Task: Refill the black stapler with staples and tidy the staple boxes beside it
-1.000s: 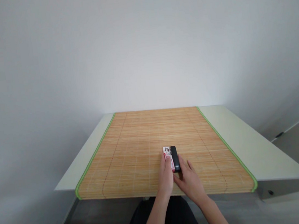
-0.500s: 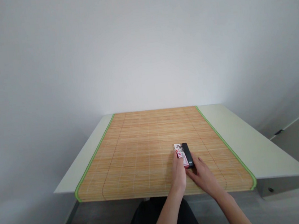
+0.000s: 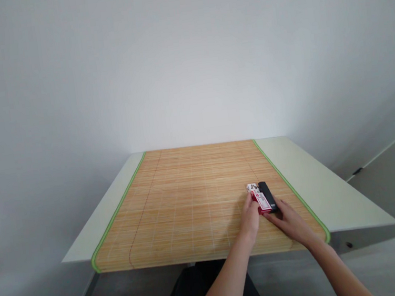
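Note:
My left hand (image 3: 251, 218) grips the left side of a small red-and-white printed box (image 3: 262, 202). Pressed against the box's right side is a black oblong object (image 3: 267, 196) with rounded ends and small pale lettering; its exact kind is unclear. My right hand (image 3: 290, 220) holds that black object from the right, its thumb by the near end of the pair. Both things lie side by side at the right of the bamboo mat (image 3: 188, 192), their long sides pointing away from me. My fingers cover part of their outer edges.
Green edging borders the mat on its left and right. It lies over a white table (image 3: 317, 181), whose bare strips show on both sides. A white wall (image 3: 188, 72) stands behind the table. My dark-clothed legs (image 3: 200, 291) are below the front edge.
Both hands have moved to the right and slightly away from me, carrying the box and the black object together across the mat. The view has shifted slightly.

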The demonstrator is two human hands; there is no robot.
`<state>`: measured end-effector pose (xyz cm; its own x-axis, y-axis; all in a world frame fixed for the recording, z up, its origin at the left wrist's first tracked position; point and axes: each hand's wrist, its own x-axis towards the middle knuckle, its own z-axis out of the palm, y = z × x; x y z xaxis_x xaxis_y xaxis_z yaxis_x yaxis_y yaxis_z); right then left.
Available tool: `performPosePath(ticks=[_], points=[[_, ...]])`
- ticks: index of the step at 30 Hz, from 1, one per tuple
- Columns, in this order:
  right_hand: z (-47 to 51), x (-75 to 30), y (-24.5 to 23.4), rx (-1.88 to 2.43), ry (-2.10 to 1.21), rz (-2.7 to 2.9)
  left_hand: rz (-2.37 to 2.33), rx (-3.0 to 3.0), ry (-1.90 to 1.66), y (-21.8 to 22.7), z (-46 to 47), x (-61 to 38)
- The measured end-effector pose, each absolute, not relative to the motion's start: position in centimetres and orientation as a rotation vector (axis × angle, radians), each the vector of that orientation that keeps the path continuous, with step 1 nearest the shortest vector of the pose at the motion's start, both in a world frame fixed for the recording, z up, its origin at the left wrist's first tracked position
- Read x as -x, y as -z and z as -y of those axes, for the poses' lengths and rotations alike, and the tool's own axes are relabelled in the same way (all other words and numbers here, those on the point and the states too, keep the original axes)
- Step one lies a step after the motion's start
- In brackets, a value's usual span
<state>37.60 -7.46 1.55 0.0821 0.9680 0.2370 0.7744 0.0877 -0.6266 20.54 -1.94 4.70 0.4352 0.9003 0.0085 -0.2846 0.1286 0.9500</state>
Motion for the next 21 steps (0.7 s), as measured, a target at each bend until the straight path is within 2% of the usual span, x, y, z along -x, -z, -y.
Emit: performPosePath(ticks=[14, 21], points=[[7.7, -37.5, -1.0, 1.751, -0.353, 1.647, -0.585, -1.067, -0.984, -3.1, 1.8, -20.8], [7.6, -37.1, -1.2, 1.754, -0.34, 1.635, -0.703, -1.262, -0.975, -3.5, 1.8, -20.1]])
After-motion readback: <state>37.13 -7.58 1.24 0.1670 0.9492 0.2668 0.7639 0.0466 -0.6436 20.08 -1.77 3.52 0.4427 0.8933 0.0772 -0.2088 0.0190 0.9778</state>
